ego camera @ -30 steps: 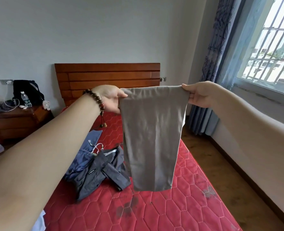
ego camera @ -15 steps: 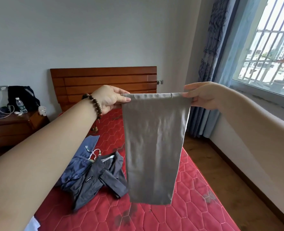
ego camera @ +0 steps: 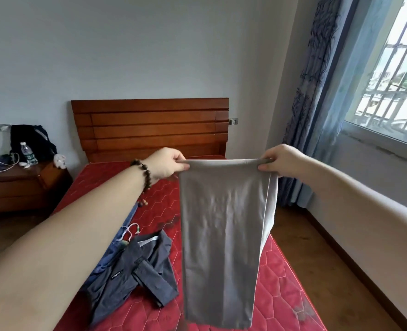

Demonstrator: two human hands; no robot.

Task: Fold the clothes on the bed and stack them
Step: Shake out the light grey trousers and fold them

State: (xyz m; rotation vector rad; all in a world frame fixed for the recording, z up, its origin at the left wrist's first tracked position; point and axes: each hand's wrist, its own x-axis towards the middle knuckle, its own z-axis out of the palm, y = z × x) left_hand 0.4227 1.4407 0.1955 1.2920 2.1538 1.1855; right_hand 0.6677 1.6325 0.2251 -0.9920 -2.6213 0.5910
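The long grey cloth garment (ego camera: 224, 237) hangs in the air over the red quilted mattress (ego camera: 281, 283), doubled over along its top edge. The left hand (ego camera: 166, 164) pinches the top corner at about nine o'clock of the garment, thumb and fingers closed tight on the fabric. The right hand (ego camera: 277, 160) pinches the opposite corner at three o'clock, its fingers curled round the bunched edge.

Compared with a second ago, the hands have dropped lower and now sit in front of the bed rather than up against the brown slatted wooden headboard (ego camera: 150, 127). The top edge is pulled straighter and tauter between them. A second layer of the fabric now peeks out along the right side, so the two halves are not quite lined up. The bottom hem hangs close above the mattress at six o'clock; whether it touches I cannot tell.

To my eye the garment is being lowered to be laid flat and folded again, and the offset layer wants evening out first.

At about eight o'clock of the hanging garment, a crumpled dark grey piece of clothing (ego camera: 135, 278) lies on the mattress, partly over a blue one (ego camera: 107, 259). Both are unfolded, so most of the job looks to be ahead.
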